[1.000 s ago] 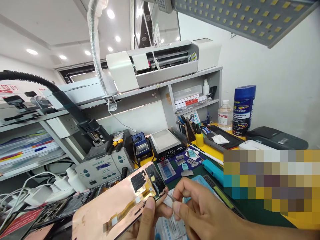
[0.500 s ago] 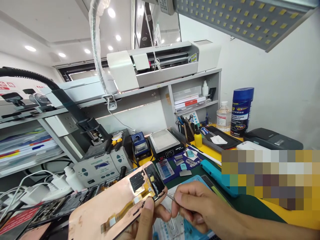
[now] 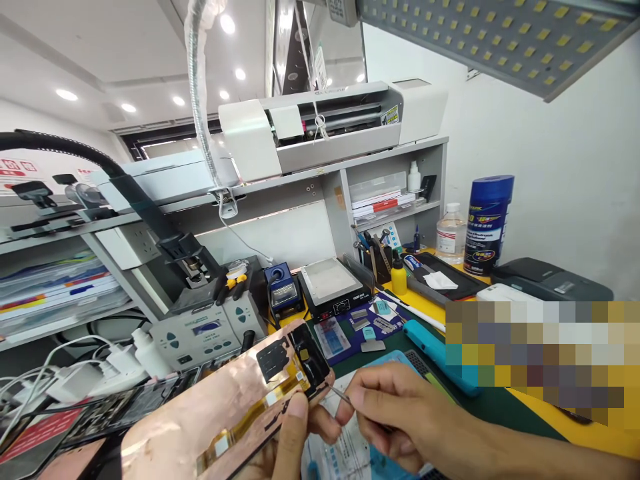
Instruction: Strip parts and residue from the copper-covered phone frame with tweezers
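A phone screen panel (image 3: 200,393) with a copper-coloured back, a flex cable and black patches is tilted up at the lower middle. My left hand (image 3: 295,433) grips its lower right edge, thumb on top and fingers beneath. My right hand (image 3: 395,413) pinches a thin metal tool (image 3: 340,393), perhaps tweezers or a pick. The tip is at the panel's right corner, by the black section; whether it touches is too small to tell. Below the hands lie a blue work mat (image 3: 395,363) and a printed clear plastic sheet (image 3: 333,460).
A hot plate (image 3: 333,283) and a blue soldering station (image 3: 283,290) stand behind the panel. Left are a grey control unit (image 3: 205,337) and opened phone parts (image 3: 125,400). Right are a teal tool (image 3: 440,357), a yellow bottle (image 3: 399,277) and a blue spray can (image 3: 487,227). A lamp (image 3: 490,40) hangs above.
The panel has tilted slightly, its left end shifting left, and reflections on its copper back differ. Both hands keep nearly the same hold, with the tool tip still at the right corner.
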Demonstrator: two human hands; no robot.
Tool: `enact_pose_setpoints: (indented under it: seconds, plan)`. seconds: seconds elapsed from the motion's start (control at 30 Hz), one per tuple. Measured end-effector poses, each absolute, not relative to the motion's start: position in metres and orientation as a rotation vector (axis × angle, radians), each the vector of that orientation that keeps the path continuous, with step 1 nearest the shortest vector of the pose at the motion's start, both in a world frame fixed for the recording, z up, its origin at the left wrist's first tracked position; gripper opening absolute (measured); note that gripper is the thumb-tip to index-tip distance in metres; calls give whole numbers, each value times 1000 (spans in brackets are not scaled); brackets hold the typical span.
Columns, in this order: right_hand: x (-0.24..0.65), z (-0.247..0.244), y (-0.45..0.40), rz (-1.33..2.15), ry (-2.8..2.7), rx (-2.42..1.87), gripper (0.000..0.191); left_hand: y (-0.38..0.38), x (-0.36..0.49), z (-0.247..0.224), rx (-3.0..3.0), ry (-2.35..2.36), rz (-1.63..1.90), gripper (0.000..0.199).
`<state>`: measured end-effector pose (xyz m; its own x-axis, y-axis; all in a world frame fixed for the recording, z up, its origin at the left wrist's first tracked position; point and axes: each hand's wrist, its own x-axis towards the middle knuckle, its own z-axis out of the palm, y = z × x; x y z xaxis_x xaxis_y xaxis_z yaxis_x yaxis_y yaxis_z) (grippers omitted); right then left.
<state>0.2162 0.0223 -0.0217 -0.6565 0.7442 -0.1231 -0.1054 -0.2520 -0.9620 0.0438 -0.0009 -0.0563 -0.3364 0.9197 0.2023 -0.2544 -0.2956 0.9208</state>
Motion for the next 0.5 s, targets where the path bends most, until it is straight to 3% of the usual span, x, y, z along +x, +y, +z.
enact_pose_setpoints:
  seconds: [0.17, 0.5]
  plan:
    - [216, -30, 24, 1915, -1506, -704, 44, 3, 40, -59, 939, 1092, 1723, 42]
    - [213, -26, 22, 1859, -1438, -734, 45, -6, 53, -46, 971, 1116, 1858, 43]
